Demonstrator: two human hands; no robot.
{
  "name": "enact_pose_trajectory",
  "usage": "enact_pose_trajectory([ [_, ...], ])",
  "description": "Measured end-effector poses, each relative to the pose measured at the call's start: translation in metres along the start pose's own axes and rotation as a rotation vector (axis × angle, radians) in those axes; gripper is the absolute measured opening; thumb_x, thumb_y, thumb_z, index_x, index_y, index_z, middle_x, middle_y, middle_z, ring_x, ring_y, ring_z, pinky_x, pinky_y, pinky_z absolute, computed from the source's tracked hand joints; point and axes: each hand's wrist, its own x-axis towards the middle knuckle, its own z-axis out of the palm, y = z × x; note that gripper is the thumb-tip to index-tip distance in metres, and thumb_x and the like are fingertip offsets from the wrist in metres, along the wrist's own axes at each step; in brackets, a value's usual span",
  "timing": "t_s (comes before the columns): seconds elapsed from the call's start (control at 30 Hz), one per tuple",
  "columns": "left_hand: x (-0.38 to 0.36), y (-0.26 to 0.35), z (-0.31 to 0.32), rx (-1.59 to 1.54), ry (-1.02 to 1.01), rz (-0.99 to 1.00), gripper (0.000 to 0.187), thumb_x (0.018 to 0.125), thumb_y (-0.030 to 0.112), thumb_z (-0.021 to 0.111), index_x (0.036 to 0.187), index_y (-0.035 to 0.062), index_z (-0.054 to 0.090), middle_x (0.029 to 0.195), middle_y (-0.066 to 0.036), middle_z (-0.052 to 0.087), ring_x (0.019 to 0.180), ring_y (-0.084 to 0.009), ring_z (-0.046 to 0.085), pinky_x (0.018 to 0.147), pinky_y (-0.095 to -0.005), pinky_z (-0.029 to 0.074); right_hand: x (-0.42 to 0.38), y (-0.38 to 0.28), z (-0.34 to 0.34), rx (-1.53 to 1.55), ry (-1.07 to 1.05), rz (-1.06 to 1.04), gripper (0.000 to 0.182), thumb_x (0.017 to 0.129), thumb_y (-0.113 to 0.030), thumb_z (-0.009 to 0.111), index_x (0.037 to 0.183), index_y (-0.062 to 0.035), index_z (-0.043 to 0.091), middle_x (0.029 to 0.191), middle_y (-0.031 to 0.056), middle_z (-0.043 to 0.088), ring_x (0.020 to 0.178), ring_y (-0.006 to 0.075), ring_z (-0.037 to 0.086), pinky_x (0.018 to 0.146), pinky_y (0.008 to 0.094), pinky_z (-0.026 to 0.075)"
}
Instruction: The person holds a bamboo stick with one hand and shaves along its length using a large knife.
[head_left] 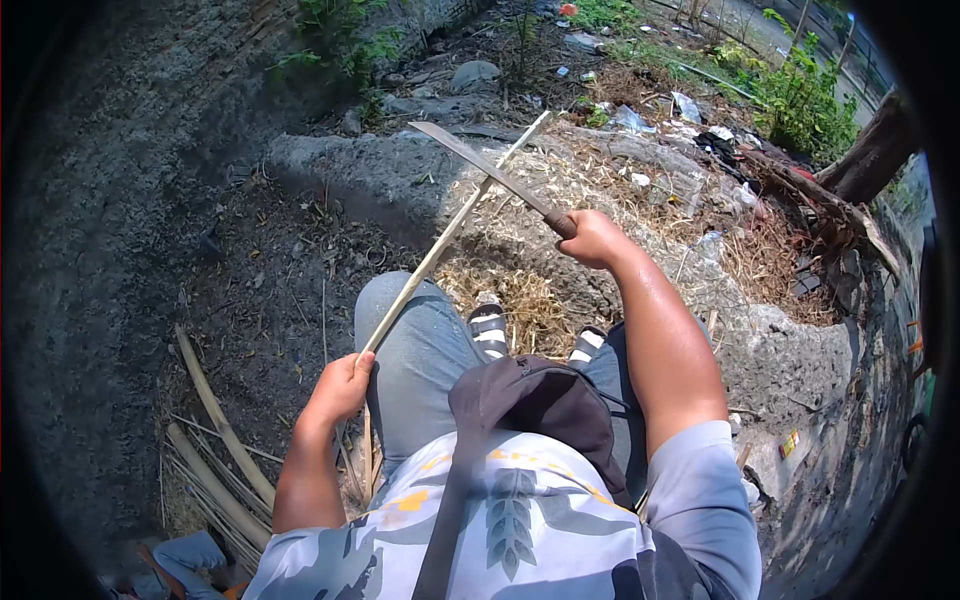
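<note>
My left hand (343,386) is closed round the lower end of a long pale strip that looks like split bamboo (425,265). The strip slants up and to the right, past my left knee. In my right hand (592,240) is the dark handle of a machete (480,163), its long blade pointing up and to the left. Blade and strip cross near the strip's upper part; the blade appears to lie against it. Pale shavings (525,315) are heaped on the ground between my feet.
A rough stone ledge (350,170) runs in front of me, with dry shavings and litter beyond. Long curved bamboo pieces (225,420) lie at my left. A dark bag (550,410) rests on my lap. Behind left, part of another person's trousers (190,562) shows. A log (870,150) leans at right.
</note>
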Motion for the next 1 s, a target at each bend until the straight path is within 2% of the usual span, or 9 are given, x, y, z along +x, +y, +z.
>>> enact_pose_trajectory([
  [0.13, 0.001, -0.004, 0.003, -0.003, 0.003, 0.026, 0.056, 0.110, 0.047, 0.048, 0.094, -0.0036, 0.065, 0.074, -0.021, 0.064, 0.067, -0.0316, 0.061, 0.067, -0.0442, 0.049, -0.017, -0.029, 0.013, -0.229, -0.082, -0.240, 0.024, 0.077, -0.019, 0.069, 0.100, -0.0101, 0.073, 0.097, 0.0169, 0.075, 0.097, 0.0373, 0.072, 0.086, 0.0477, 0.056],
  [0.23, 0.001, -0.003, 0.002, 0.017, 0.031, 0.047, 0.056, 0.110, 0.047, 0.048, 0.094, -0.0035, 0.066, 0.074, -0.021, 0.064, 0.067, -0.0304, 0.061, 0.067, -0.0436, 0.049, -0.030, -0.047, 0.011, -0.350, -0.051, -0.315, 0.026, 0.078, -0.022, 0.073, 0.103, -0.0133, 0.075, 0.097, 0.0156, 0.075, 0.096, 0.0358, 0.072, 0.086, 0.0475, 0.056],
  [0.37, -0.009, 0.000, 0.004, -0.030, 0.054, 0.061, 0.056, 0.110, 0.047, 0.049, 0.094, -0.0038, 0.065, 0.072, -0.017, 0.064, 0.067, -0.0226, 0.059, 0.066, -0.0412, 0.049, -0.008, -0.013, -0.006, -0.047, -0.185, -0.220, 0.029, 0.079, -0.025, 0.079, 0.104, -0.0106, 0.074, 0.088, 0.0116, 0.074, 0.084, 0.0296, 0.071, 0.077, 0.0439, 0.054],
  [0.53, -0.003, 0.001, 0.003, -0.048, 0.030, 0.062, 0.057, 0.110, 0.048, 0.048, 0.094, -0.0040, 0.065, 0.072, -0.015, 0.062, 0.068, -0.0205, 0.057, 0.066, -0.0407, 0.048, 0.012, 0.027, -0.012, 0.158, -0.016, 0.008, 0.029, 0.079, -0.024, 0.078, 0.101, -0.0057, 0.072, 0.082, 0.0129, 0.072, 0.077, 0.0269, 0.070, 0.073, 0.0415, 0.054],
  [0.63, 0.002, -0.005, 0.003, -0.132, -0.031, 0.016, 0.055, 0.111, 0.048, 0.048, 0.084, 0.0002, 0.058, 0.067, 0.000, 0.049, 0.064, -0.0114, 0.044, 0.056, -0.0356, 0.041, 0.011, 0.016, -0.001, 0.089, -0.011, 0.000, 0.026, 0.079, -0.021, 0.074, 0.099, -0.0051, 0.071, 0.081, 0.0123, 0.071, 0.077, 0.0256, 0.069, 0.073, 0.0410, 0.054],
  [0.8, -0.001, 0.002, 0.000, -0.017, -0.009, 0.041, 0.055, 0.111, 0.048, 0.047, 0.084, 0.0013, 0.058, 0.068, 0.002, 0.049, 0.064, -0.0107, 0.044, 0.056, -0.0346, 0.041, -0.005, -0.022, 0.012, -0.190, -0.075, -0.277, 0.025, 0.076, -0.017, 0.072, 0.100, -0.0106, 0.072, 0.096, 0.0161, 0.075, 0.095, 0.0364, 0.072, 0.086, 0.0479, 0.056],
  [0.9, -0.001, -0.003, 0.003, -0.063, 0.001, 0.047, 0.055, 0.111, 0.048, 0.047, 0.083, 0.0017, 0.058, 0.069, 0.002, 0.050, 0.065, -0.0107, 0.044, 0.057, -0.0340, 0.041, -0.014, -0.040, 0.009, -0.412, -0.031, -0.426, 0.025, 0.077, -0.017, 0.074, 0.102, -0.0123, 0.072, 0.096, 0.0152, 0.075, 0.097, 0.0364, 0.071, 0.087, 0.0483, 0.056],
  [0.97, 0.000, -0.009, 0.003, -0.100, -0.016, 0.042, 0.055, 0.111, 0.047, 0.047, 0.085, 0.0004, 0.059, 0.070, 0.000, 0.052, 0.066, -0.0122, 0.045, 0.059, -0.0347, 0.042, -0.012, -0.037, 0.003, -0.447, -0.014, -0.383, 0.027, 0.077, -0.016, 0.075, 0.104, -0.0138, 0.073, 0.098, 0.0143, 0.075, 0.099, 0.0363, 0.071, 0.087, 0.0482, 0.056],
  [1.0, 0.002, -0.010, 0.001, -0.110, -0.037, 0.035, 0.055, 0.111, 0.047, 0.047, 0.087, -0.0011, 0.060, 0.069, -0.002, 0.054, 0.066, -0.0136, 0.046, 0.060, -0.0357, 0.043, -0.008, -0.027, 0.003, -0.328, 0.032, -0.287, 0.027, 0.077, -0.018, 0.076, 0.104, -0.0128, 0.073, 0.096, 0.0141, 0.075, 0.097, 0.0352, 0.072, 0.085, 0.0470, 0.056],
])
